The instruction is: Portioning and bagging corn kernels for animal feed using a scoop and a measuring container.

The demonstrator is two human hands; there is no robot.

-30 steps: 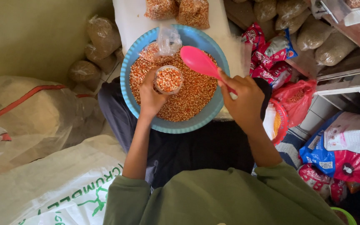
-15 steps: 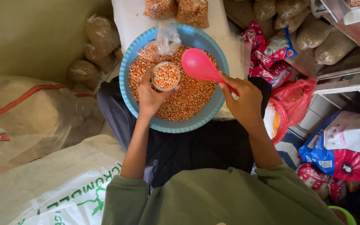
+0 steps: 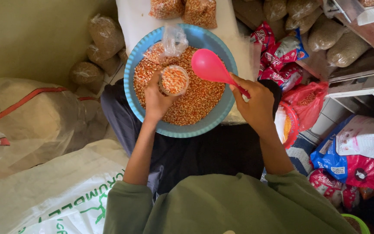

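Observation:
A round blue basin (image 3: 218, 123) full of orange corn kernels (image 3: 198, 99) rests in front of me. My left hand (image 3: 156, 100) grips a small clear cup (image 3: 174, 80) filled with kernels, held over the basin. My right hand (image 3: 253, 100) holds the handle of a pink plastic spoon (image 3: 211, 68); its empty bowl hovers above the kernels, just right of the cup. A crumpled clear plastic bag (image 3: 174, 40) lies at the basin's far rim.
Filled bags of kernels (image 3: 183, 9) sit on a white surface beyond the basin. Large white sacks (image 3: 53, 190) lie at my left. Bagged grain (image 3: 321, 30), red packets (image 3: 278, 52) and a shelf (image 3: 360, 73) crowd the right side.
The cup in my left hand has stayed over the kernels. The pink spoon has shifted slightly and now hovers empty beside the cup.

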